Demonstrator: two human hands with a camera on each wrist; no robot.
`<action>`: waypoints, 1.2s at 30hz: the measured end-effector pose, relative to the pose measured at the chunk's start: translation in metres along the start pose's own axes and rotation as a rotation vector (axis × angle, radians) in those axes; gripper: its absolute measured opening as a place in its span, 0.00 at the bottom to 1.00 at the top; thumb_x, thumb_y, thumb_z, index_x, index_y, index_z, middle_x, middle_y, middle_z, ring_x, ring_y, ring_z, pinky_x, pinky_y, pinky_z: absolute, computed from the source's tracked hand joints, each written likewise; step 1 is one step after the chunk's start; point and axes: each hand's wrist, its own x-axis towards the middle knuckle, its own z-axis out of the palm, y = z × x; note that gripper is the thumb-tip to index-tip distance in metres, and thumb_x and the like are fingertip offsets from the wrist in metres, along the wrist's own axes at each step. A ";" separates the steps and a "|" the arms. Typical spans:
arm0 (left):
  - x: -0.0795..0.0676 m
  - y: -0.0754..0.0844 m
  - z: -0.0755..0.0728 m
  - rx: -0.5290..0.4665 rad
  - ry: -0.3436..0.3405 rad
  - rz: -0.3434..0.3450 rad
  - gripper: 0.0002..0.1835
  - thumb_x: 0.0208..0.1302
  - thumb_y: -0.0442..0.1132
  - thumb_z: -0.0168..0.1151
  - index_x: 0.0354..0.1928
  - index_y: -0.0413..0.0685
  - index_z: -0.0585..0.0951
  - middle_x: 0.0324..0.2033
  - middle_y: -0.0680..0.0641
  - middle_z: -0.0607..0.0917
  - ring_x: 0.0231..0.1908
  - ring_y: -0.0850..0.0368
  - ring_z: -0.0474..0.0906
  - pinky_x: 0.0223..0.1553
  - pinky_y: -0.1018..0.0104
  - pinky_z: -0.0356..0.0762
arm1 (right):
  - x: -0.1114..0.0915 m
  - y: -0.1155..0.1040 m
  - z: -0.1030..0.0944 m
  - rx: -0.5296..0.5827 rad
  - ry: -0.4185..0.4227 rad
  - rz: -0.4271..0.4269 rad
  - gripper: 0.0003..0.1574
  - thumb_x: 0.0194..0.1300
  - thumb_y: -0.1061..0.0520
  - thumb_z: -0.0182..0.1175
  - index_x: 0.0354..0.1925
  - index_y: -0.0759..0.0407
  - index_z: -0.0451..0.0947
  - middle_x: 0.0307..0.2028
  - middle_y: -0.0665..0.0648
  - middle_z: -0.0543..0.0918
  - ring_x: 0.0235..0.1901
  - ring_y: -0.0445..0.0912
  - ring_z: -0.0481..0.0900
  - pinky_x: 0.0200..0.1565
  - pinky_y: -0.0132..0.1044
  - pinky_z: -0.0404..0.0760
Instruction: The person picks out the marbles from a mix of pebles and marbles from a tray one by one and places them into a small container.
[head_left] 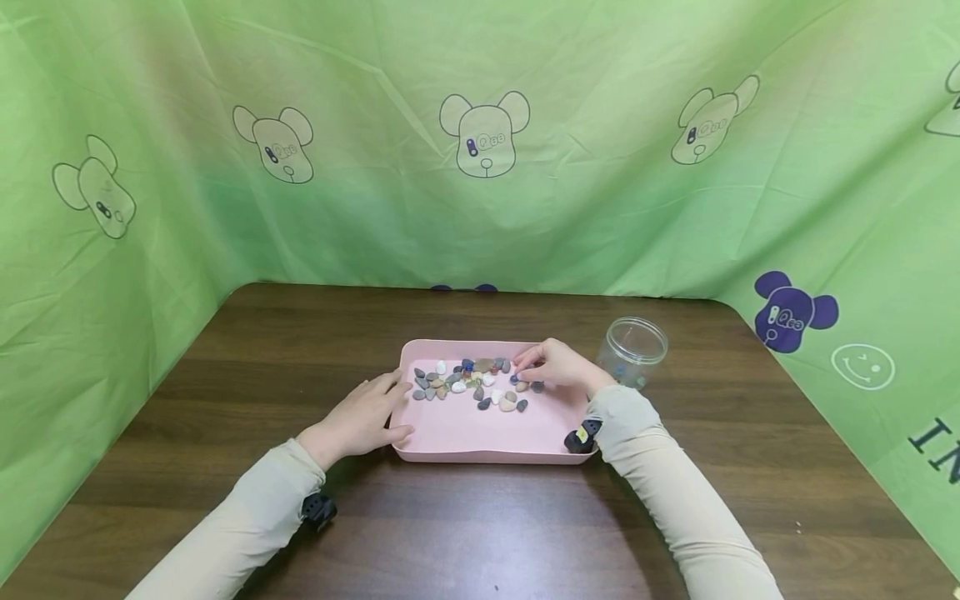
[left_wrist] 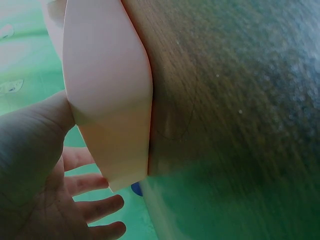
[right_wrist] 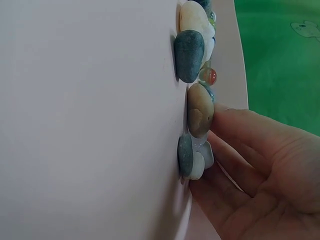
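A pink tray (head_left: 450, 437) holds a band of mixed pebbles (head_left: 507, 406) and glass marbles. My right hand (head_left: 562, 367) reaches over its right side, and its thumb and index finger pinch a small blue marble (head_left: 514, 379) among the stones. In the right wrist view, a tan pebble (right_wrist: 200, 111) and a dark grey pebble (right_wrist: 185, 155) partly hide the fingertips of that hand (right_wrist: 265, 165). My left hand (head_left: 360, 421) rests at the tray's left edge. Its fingers are spread and fairly straight beside the tray's wall (left_wrist: 107, 65) in the left wrist view.
A clear open jar (head_left: 636, 346) with a few bluish bits low inside stands just behind my right wrist, right of the tray. The brown wooden table (head_left: 300, 333) ends at a green cloth backdrop (head_left: 480, 233) behind and at both sides.
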 end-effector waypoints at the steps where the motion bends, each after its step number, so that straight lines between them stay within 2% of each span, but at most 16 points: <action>1: 0.000 0.000 0.000 -0.001 0.000 0.001 0.33 0.58 0.48 0.62 0.61 0.35 0.69 0.64 0.31 0.65 0.64 0.38 0.64 0.62 0.40 0.63 | 0.000 0.000 0.000 -0.012 0.002 -0.004 0.10 0.57 0.59 0.63 0.37 0.62 0.85 0.52 0.63 0.81 0.56 0.57 0.76 0.54 0.40 0.73; 6: 0.000 0.001 0.000 -0.009 -0.003 0.001 0.33 0.58 0.48 0.62 0.61 0.34 0.69 0.65 0.31 0.65 0.64 0.37 0.64 0.62 0.40 0.62 | -0.001 -0.003 0.000 -0.080 0.008 -0.018 0.10 0.58 0.56 0.63 0.37 0.59 0.86 0.51 0.61 0.82 0.55 0.56 0.77 0.55 0.45 0.74; 13: 0.000 0.001 -0.001 -0.012 -0.008 -0.007 0.33 0.58 0.48 0.62 0.61 0.35 0.69 0.65 0.31 0.64 0.64 0.38 0.64 0.62 0.40 0.62 | -0.001 -0.004 0.000 -0.107 0.020 -0.014 0.08 0.56 0.55 0.64 0.34 0.57 0.86 0.50 0.60 0.83 0.54 0.54 0.78 0.49 0.38 0.74; 17: 0.000 0.001 -0.001 -0.006 -0.012 -0.012 0.33 0.58 0.48 0.62 0.61 0.35 0.69 0.65 0.31 0.65 0.64 0.38 0.64 0.63 0.40 0.62 | -0.002 -0.004 0.000 -0.073 0.025 -0.033 0.08 0.56 0.57 0.64 0.34 0.59 0.86 0.50 0.62 0.83 0.55 0.56 0.77 0.53 0.42 0.75; 21: 0.000 0.000 0.000 -0.011 -0.012 -0.015 0.33 0.58 0.48 0.62 0.61 0.35 0.69 0.65 0.31 0.64 0.65 0.38 0.63 0.63 0.40 0.61 | -0.003 -0.005 -0.001 -0.005 0.027 -0.056 0.10 0.57 0.60 0.64 0.36 0.63 0.85 0.50 0.64 0.82 0.56 0.58 0.76 0.59 0.49 0.72; 29: -0.001 0.001 -0.001 -0.019 -0.012 -0.016 0.33 0.58 0.48 0.62 0.61 0.35 0.69 0.65 0.31 0.64 0.65 0.38 0.63 0.63 0.39 0.61 | -0.003 -0.007 -0.004 0.106 0.044 -0.035 0.11 0.56 0.60 0.64 0.39 0.63 0.85 0.52 0.62 0.81 0.58 0.57 0.75 0.62 0.48 0.69; 36: -0.001 0.002 -0.003 -0.015 -0.015 -0.013 0.33 0.58 0.48 0.62 0.61 0.34 0.69 0.65 0.31 0.64 0.65 0.38 0.63 0.63 0.39 0.61 | -0.001 -0.008 -0.009 0.107 0.066 -0.068 0.12 0.57 0.59 0.64 0.39 0.61 0.85 0.53 0.61 0.81 0.57 0.55 0.76 0.62 0.49 0.69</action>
